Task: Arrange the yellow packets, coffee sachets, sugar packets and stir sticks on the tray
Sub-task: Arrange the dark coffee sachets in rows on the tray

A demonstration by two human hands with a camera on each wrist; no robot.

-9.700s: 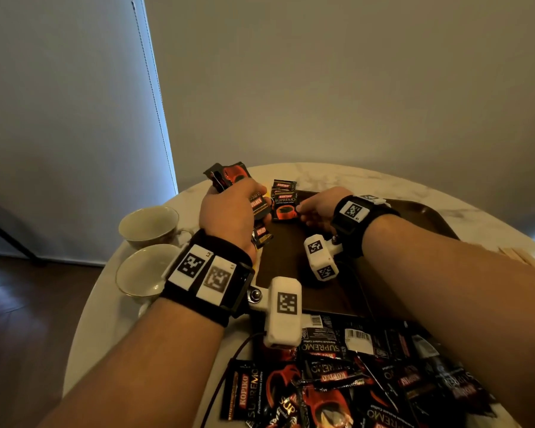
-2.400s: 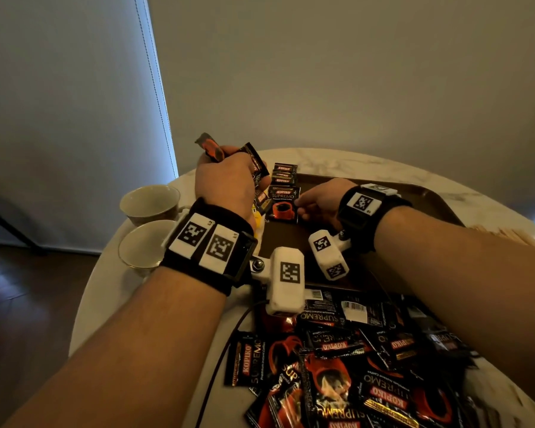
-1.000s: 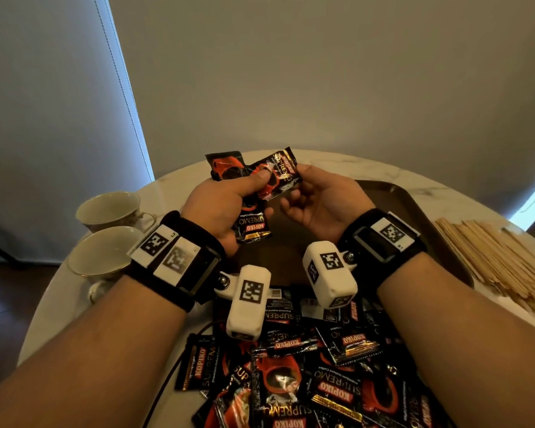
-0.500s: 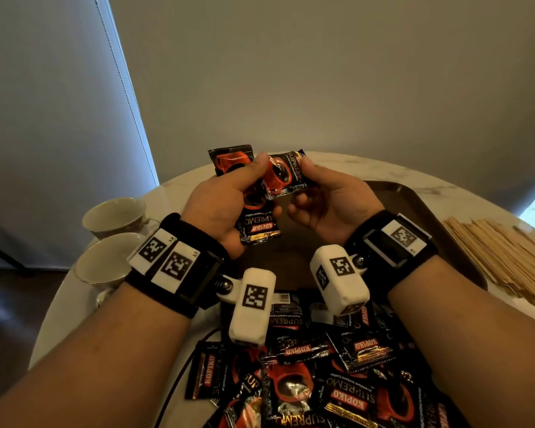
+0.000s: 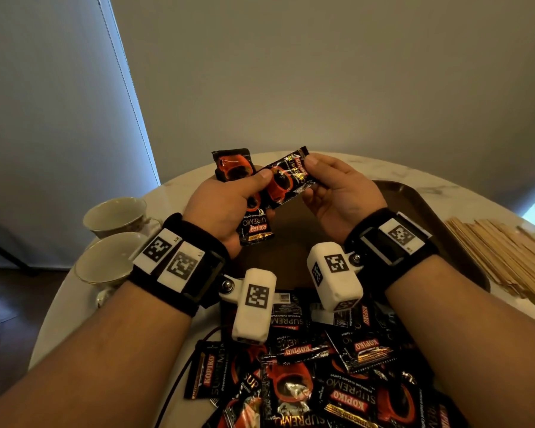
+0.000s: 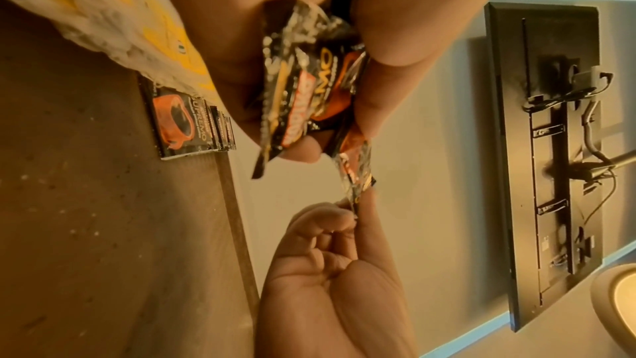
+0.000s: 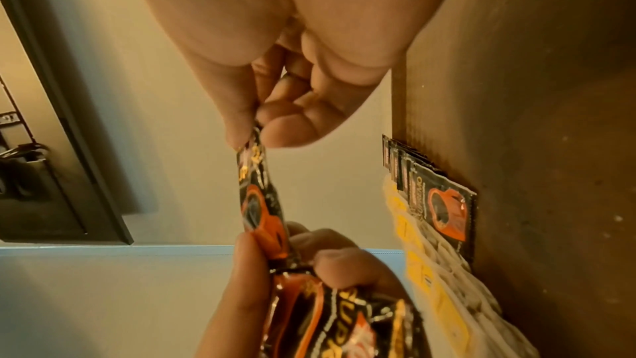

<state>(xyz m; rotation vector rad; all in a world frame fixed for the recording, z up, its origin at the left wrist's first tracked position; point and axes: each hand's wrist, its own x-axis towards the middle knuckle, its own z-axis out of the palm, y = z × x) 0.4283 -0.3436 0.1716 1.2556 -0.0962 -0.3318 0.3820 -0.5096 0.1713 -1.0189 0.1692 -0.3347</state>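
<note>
Black-and-orange coffee sachets [image 5: 254, 208] fanned above the brown tray [image 5: 414, 196]; yellow packets [image 7: 423, 263] line its edge.

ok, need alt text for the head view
Both hands share one black coffee sachet: the right hand pinches its far end while the left hand grips several more. Below lie the brown tray and loose sachets.

Marble table [image 5: 337, 163] under tray [image 5: 420, 205], sachets [image 5: 322, 381], cups [image 5: 105, 267].

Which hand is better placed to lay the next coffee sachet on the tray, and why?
Right. The right hand pinches only one sachet by its end, above the tray. The left hand grips a bunch, so it probably cannot place just one.
</note>
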